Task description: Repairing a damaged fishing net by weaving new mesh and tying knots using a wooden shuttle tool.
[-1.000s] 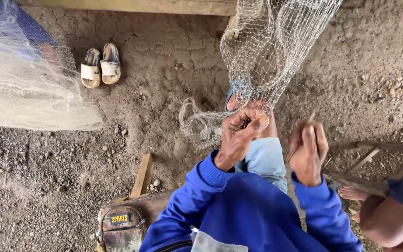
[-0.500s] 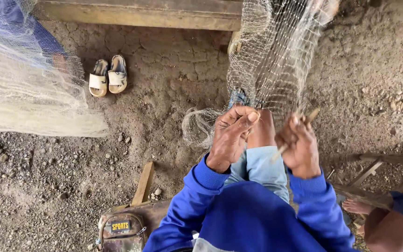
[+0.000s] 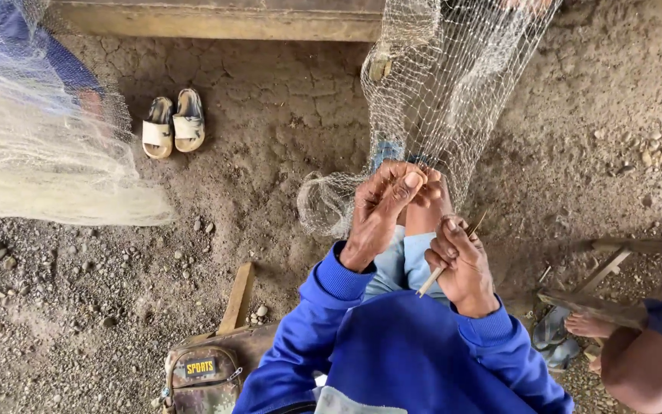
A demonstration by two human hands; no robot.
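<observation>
A pale fishing net (image 3: 453, 84) hangs from the top of the view down to my hands. My left hand (image 3: 381, 211) pinches its meshes just above my raised knee in light blue trousers (image 3: 404, 261). My right hand (image 3: 461, 268) sits close beside it, closed on a thin wooden netting needle (image 3: 446, 264) that points up toward the net. Both arms wear bright blue sleeves (image 3: 331, 314). A bunched loop of net (image 3: 323, 203) droops to the left of my left hand.
A pair of worn sandals (image 3: 174, 123) lies on the dirt at upper left. Another heap of net (image 3: 40, 153) covers the left side. A small bag (image 3: 201, 376) and a wooden plank (image 3: 235, 299) lie near me. Another person's leg (image 3: 645, 360) and a wooden frame (image 3: 614, 268) are at right.
My right hand has dropped lower and moved left, closer to my left hand, with the needle still in it. My left hand keeps its pinch on the net.
</observation>
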